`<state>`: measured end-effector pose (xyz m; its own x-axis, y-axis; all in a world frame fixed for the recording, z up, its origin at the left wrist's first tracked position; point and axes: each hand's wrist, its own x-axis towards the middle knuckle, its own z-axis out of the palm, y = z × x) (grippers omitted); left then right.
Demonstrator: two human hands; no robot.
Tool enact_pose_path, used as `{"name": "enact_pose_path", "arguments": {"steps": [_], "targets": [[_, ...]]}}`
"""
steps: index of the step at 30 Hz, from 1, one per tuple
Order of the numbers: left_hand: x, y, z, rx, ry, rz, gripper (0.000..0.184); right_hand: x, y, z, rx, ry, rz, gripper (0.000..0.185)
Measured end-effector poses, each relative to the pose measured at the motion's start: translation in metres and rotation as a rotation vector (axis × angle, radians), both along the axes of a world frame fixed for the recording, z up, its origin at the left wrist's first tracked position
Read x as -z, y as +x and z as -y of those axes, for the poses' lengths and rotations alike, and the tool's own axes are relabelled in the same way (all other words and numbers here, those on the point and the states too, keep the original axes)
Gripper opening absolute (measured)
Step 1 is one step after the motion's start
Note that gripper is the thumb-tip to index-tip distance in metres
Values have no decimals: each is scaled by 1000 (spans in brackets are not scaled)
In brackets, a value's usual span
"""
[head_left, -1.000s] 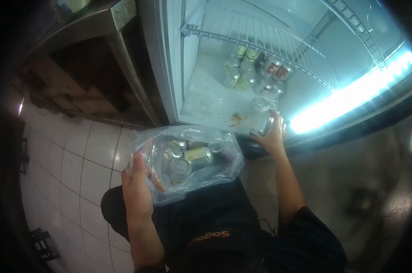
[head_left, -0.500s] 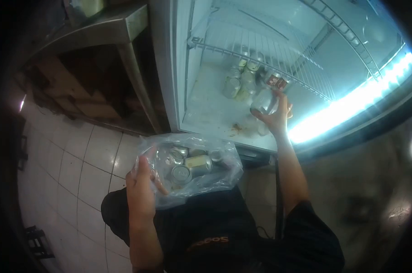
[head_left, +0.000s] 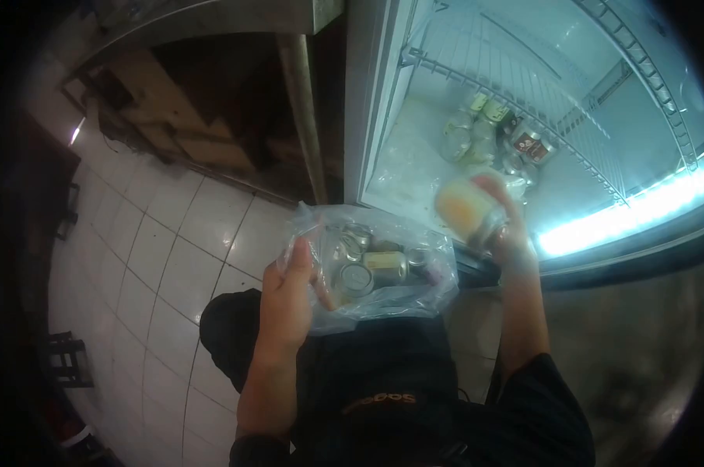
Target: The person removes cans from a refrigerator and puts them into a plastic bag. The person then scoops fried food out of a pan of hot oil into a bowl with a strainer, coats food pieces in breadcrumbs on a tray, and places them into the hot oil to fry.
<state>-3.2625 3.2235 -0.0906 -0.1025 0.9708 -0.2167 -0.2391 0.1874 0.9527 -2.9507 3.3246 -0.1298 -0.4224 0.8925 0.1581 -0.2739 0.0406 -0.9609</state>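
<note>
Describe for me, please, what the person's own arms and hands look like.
The bare, five-fingered left hand and right hand, the latter blurred, wear no gloves. The forearms are uncovered; a short black fabric right sleeve and matching left sleeve end near the elbows, without visible markings.

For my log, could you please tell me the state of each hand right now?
Left hand: closed, holding the bag by its side.
Right hand: closed, holding a can, blurred.
</note>
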Motion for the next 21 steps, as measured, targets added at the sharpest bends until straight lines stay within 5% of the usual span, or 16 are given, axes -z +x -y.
{"name": "enact_pose_path", "arguments": {"steps": [2,3,8,10,16,18,20,21], "targets": [[1,3,1,-46,-18,-36,52,6,-33,14,-354,108,86,86],[0,4,2,-38,-25,-49,52,9,-56,29,-412,-38,54,77],[0,4,8,3,19,-152,50,23,-135,49,-228,40,411,67],[2,2,6,-24,6,-177,50,31,-147,51,-189,402,689,60],[6,6,1,-118,-29,-187,52,28,-103,47,-349,277,479,40],[5,6,0,-130,-14,-175,54,18,-59,39,46,-86,441,23],[5,6,2,-130,-34,-195,55,29,-9,8,932,66,136,12],[4,7,3,-120,-29,-201,55,42,36,-15,1171,68,160,14]]}}
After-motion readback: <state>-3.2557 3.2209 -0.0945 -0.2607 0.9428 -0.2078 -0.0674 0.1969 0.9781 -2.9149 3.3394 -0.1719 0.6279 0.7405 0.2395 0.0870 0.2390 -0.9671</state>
